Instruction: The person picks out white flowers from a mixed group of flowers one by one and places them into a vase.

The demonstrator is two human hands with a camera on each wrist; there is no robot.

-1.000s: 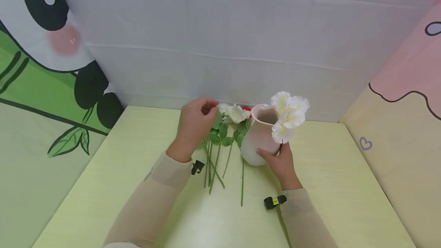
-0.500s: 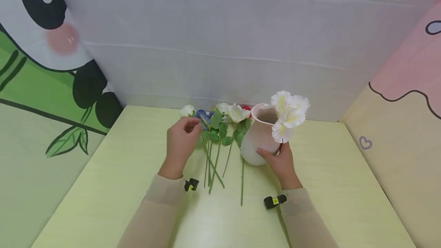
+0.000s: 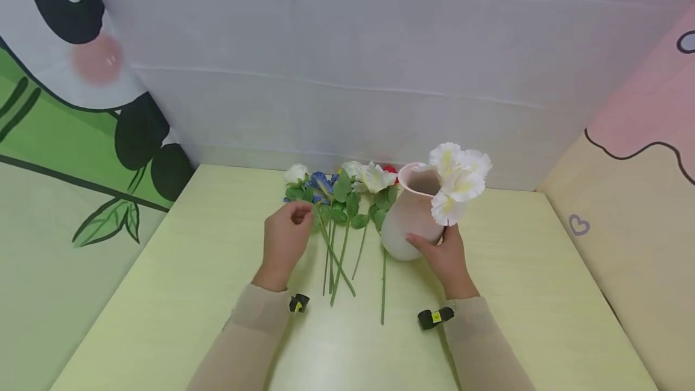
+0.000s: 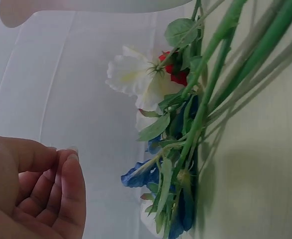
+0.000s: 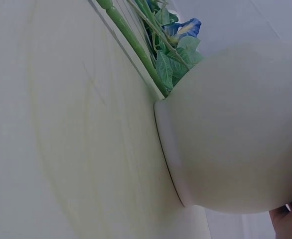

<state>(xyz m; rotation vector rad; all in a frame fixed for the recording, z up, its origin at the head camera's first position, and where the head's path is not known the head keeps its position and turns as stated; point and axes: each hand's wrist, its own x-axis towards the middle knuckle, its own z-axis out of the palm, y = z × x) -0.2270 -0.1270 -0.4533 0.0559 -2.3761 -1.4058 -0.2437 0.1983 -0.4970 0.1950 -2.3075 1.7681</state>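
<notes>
A rounded vase (image 3: 404, 225), pale pink at the neck and white below, stands on the right half of the table. My right hand (image 3: 447, 261) grips its lower right side, thumb at the front. One white ruffled flower (image 3: 461, 183) leans out over the right of its rim. My left hand (image 3: 285, 237) is raised left of the loose stems, fingers loosely curled. In the left wrist view the left thumb and index fingertips meet, with nothing between them. Beyond that hand lie a white rose (image 3: 296, 174) and a blue flower (image 3: 321, 188).
Another white ruffled flower (image 3: 374, 178) and a red flower (image 3: 390, 169) lie near the back edge. Several green stems (image 3: 336, 264) cross toward the front of the table (image 3: 217, 246). A pale cloth wall (image 3: 347, 77) rises behind, with printed panels at both sides.
My left hand has come away from the flower heads, back and to the left, uncovering the white rose and blue flower. My right hand stays on the vase.
</notes>
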